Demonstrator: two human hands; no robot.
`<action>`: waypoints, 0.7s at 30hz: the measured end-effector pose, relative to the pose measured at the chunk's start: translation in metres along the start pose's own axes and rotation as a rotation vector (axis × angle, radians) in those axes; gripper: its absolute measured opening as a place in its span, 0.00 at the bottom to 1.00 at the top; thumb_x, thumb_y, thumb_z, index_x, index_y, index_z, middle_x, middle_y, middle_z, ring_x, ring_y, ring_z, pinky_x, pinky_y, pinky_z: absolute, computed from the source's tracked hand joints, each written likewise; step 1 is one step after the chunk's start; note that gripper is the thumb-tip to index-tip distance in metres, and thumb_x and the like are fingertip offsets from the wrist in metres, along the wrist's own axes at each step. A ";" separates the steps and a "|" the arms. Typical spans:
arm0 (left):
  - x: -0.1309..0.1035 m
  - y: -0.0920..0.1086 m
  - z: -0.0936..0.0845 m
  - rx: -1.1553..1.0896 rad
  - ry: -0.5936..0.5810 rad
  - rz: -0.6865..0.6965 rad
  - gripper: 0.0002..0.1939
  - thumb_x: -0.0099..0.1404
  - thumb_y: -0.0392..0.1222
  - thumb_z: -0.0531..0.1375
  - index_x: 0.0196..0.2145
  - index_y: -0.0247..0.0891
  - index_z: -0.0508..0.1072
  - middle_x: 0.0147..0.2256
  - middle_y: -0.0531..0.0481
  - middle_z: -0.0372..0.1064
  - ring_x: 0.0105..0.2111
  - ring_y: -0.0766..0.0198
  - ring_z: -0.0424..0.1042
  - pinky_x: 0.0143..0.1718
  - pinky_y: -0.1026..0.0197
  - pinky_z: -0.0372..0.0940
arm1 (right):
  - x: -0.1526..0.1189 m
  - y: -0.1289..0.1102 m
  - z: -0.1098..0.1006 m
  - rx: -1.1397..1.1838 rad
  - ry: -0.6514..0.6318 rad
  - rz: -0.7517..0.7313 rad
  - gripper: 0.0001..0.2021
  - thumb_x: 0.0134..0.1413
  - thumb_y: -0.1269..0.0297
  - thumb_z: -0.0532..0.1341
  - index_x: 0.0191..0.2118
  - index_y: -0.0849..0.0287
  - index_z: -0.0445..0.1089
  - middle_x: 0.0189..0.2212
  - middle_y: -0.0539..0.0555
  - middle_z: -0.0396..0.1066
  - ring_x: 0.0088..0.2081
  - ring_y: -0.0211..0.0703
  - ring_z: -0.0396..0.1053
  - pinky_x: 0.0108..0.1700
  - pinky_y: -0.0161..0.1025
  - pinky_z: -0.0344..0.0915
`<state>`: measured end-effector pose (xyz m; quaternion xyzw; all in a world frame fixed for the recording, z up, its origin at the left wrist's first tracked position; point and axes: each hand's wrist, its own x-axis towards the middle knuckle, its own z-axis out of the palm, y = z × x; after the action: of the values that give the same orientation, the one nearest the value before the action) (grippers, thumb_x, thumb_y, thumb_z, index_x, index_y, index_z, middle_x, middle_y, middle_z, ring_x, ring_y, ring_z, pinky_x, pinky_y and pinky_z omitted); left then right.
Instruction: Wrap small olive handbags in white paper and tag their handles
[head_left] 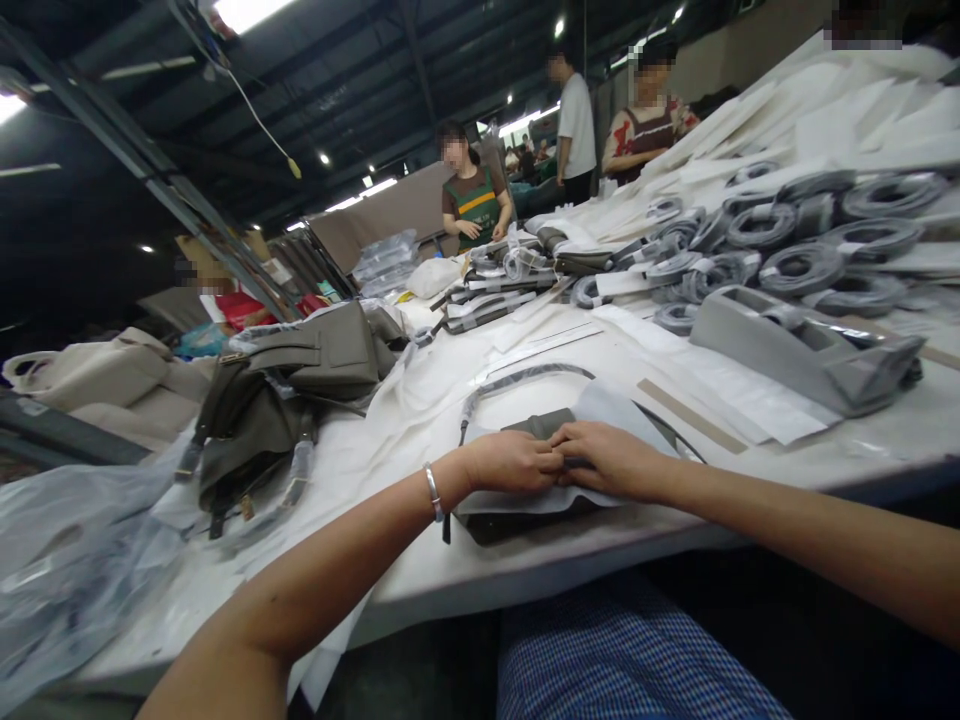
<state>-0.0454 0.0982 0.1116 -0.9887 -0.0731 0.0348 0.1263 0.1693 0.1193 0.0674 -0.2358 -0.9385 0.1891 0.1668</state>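
A dark olive handbag lies at the table's front edge, with white tissue paper over part of it. My left hand, below a silver bangle, rests on the bag with its fingers closed. Against its fingertips, my right hand is also closed, in a pinch. Whatever the fingers grip is hidden between them. Behind the hands curves a wrapped handle, and a thin dark strap end hangs by my left wrist.
Olive bags are piled at the left, beside clear plastic bags. A grey bag lies at the right, near coiled wrapped straps and a cardboard strip. Co-workers stand across the table.
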 end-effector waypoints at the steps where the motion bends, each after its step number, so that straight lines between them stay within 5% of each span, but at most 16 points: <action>1: -0.001 0.000 -0.001 -0.001 -0.003 0.000 0.10 0.71 0.34 0.53 0.37 0.38 0.74 0.39 0.46 0.73 0.38 0.62 0.72 0.38 0.60 0.69 | 0.000 0.000 0.000 -0.001 0.002 0.000 0.11 0.57 0.61 0.64 0.44 0.56 0.78 0.45 0.57 0.75 0.46 0.51 0.71 0.48 0.47 0.67; 9: -0.002 0.005 0.002 -0.042 -0.037 -0.084 0.10 0.72 0.35 0.51 0.40 0.38 0.73 0.40 0.45 0.72 0.35 0.62 0.72 0.36 0.60 0.70 | -0.001 -0.001 0.000 0.010 0.014 -0.001 0.11 0.56 0.63 0.65 0.44 0.54 0.79 0.46 0.57 0.75 0.46 0.49 0.72 0.49 0.45 0.67; 21: -0.003 0.021 0.017 -0.218 -0.014 -0.528 0.07 0.72 0.42 0.54 0.43 0.40 0.70 0.41 0.50 0.70 0.34 0.66 0.72 0.32 0.66 0.67 | -0.002 -0.005 -0.004 -0.020 0.004 0.014 0.10 0.54 0.62 0.67 0.42 0.55 0.79 0.44 0.56 0.75 0.46 0.51 0.72 0.48 0.46 0.66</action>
<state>-0.0473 0.0822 0.0897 -0.9429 -0.3323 -0.0006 0.0237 0.1702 0.1155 0.0725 -0.2446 -0.9383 0.1806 0.1648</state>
